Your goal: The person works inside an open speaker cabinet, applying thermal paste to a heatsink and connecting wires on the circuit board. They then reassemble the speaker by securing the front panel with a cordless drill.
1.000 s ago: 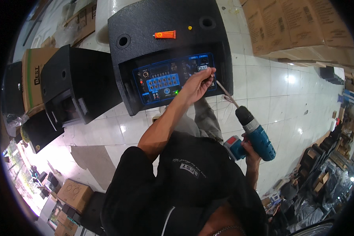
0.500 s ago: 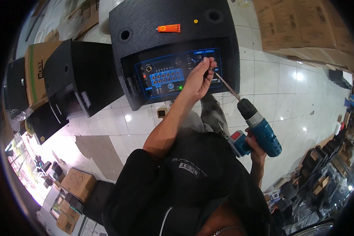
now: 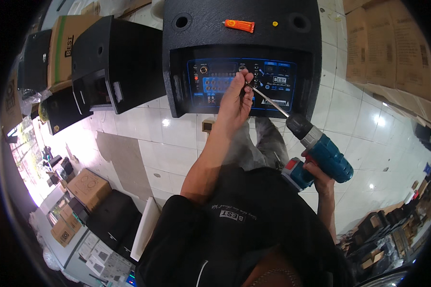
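We hold a blue drill in our right hand, fingers wrapped tight round its handle, low on the right of the scene, while its long thin bit slants up and left to the blue control panel set in the back of a big black speaker lying on the white tiled floor at the far middle. Our left hand rests against the panel, thumb and fingertips pinched narrow near the tip of the bit; whether a screw sits between them is too small to tell. We judge the drill to be fairly heavy and stiff, best gripped at the handle with a finger on the trigger, and the slim bit liable to slip off a screw head unless steadied. The panel looks rigid, but its knobs and sockets seem delicate. One orange tube and one small yellow dot lie on the speaker's top face. We count one drill, one open speaker under our hands, about three more black speakers to the left, and stacked cardboard boxes on the far right.
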